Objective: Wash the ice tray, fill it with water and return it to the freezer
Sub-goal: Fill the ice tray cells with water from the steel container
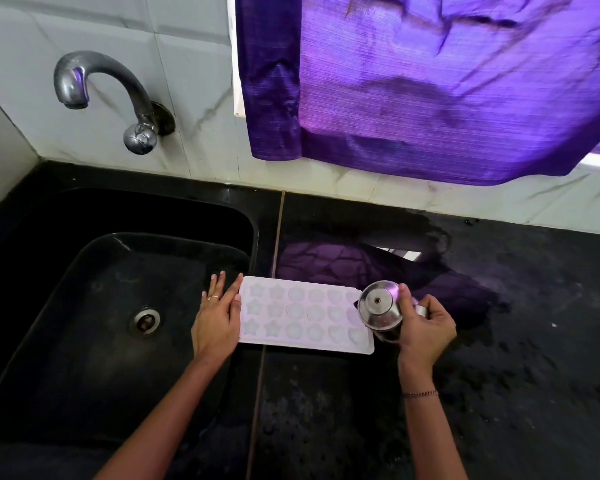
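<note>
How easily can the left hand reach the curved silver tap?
Probably easily: the left hand rests flat against the white ice tray, holding nothing, and only the open black sink separates it from the curved silver tap.

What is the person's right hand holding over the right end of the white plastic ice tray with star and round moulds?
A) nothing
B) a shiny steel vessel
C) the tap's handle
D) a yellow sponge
B: the right hand grips a shiny steel vessel above the right end of the white plastic ice tray.
</note>
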`<state>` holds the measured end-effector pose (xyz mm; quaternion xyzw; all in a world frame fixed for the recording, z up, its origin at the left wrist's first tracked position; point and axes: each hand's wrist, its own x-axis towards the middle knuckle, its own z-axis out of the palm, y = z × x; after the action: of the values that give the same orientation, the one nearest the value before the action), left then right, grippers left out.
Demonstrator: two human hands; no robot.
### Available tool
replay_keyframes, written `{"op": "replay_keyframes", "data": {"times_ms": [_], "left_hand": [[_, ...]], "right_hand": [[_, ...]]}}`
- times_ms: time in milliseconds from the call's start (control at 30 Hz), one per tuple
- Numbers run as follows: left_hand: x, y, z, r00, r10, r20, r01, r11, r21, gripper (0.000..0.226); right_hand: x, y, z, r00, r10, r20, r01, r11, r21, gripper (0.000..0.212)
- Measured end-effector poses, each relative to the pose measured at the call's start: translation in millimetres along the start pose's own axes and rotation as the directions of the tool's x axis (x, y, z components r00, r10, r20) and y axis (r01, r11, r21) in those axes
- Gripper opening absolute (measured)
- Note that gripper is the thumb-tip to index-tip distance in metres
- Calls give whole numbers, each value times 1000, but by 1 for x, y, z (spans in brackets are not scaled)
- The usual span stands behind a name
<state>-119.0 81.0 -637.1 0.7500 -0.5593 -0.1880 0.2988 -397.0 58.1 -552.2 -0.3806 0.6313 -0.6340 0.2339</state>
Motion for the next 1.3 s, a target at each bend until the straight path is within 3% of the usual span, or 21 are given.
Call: {"op": "replay_keyframes", "data": {"times_ms": [600, 1067, 1300], "left_hand": [[0, -3, 1, 1000, 6, -7, -6, 1000, -11, 49], [-1, 1, 1, 1000, -15, -5, 15, 1000, -20, 41], [-1, -2, 1, 1000, -7, -7, 7, 1000, -14, 45]], "right_hand": [[0, 3, 7, 980, -169, 101, 182, 974, -136, 48], [-3, -11, 10, 1000, -3, -3, 3, 1000, 3, 52], [-9, -17, 17, 999, 19, 30, -20, 999, 48, 52]]}}
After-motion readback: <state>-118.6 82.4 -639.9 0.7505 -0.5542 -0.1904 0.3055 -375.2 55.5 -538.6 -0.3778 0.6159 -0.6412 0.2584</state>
